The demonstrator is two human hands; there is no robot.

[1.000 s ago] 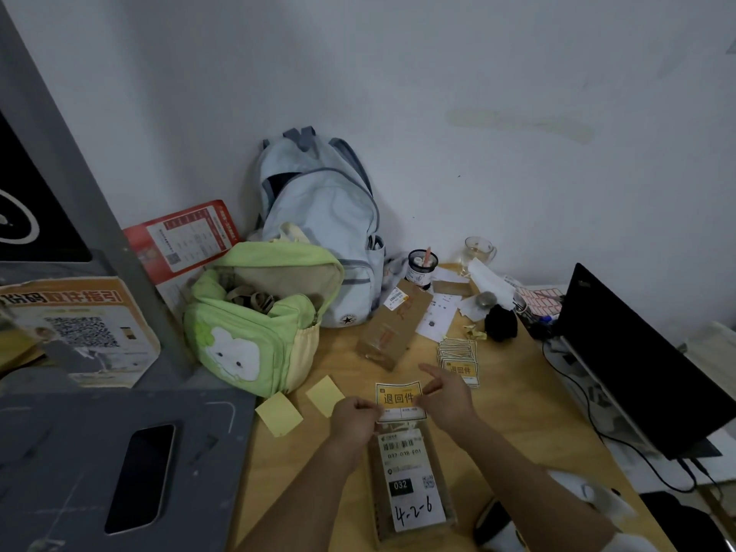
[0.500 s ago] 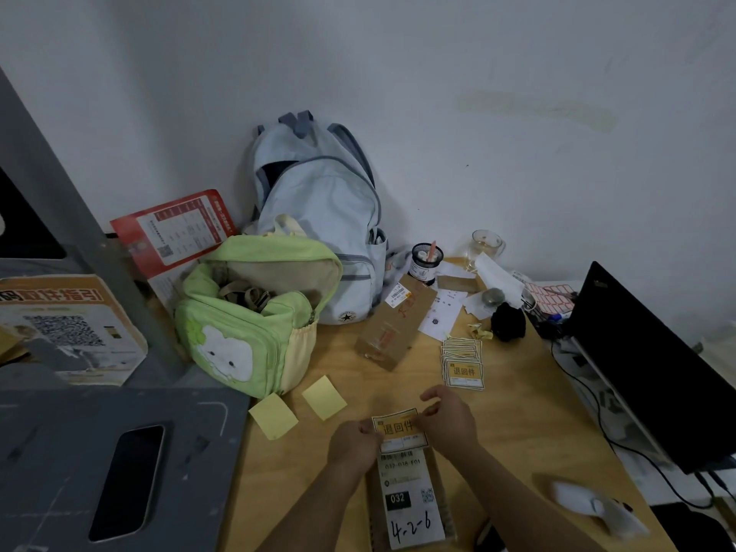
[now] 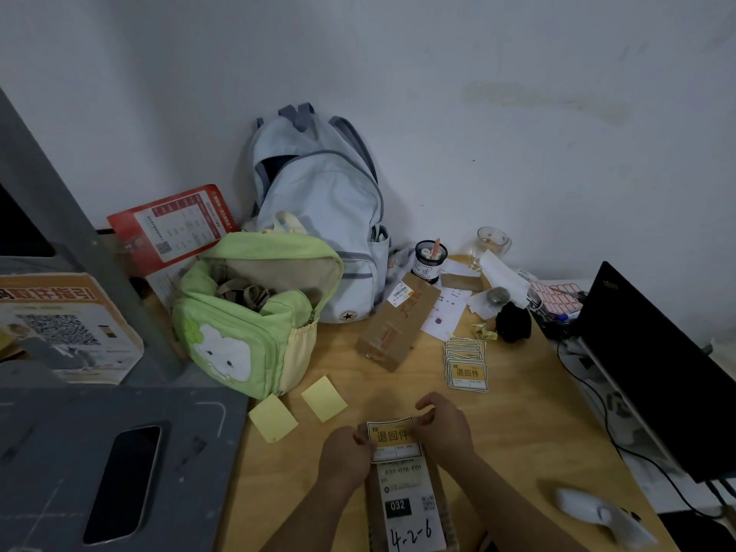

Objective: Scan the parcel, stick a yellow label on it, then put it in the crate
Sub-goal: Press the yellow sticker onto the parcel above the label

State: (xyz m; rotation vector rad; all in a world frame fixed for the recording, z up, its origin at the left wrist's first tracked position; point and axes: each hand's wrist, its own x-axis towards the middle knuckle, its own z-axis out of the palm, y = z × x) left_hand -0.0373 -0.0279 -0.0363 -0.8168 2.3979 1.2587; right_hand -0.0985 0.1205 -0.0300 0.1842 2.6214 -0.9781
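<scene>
Yellow paper label (image 3: 393, 439), low centre of frame, lies over my flat brown cardboard parcel (image 3: 410, 507); left hand (image 3: 345, 456) and right hand (image 3: 444, 426) pinch its side edges, I judge to square it before pressing.

The flat brown cardboard parcel (image 3: 410, 507) runs off the bottom edge, its white shipping slip's (image 3: 412, 511) small print too fine to read, and its top end hidden under the yellow-and-white return label (image 3: 394, 439).
</scene>
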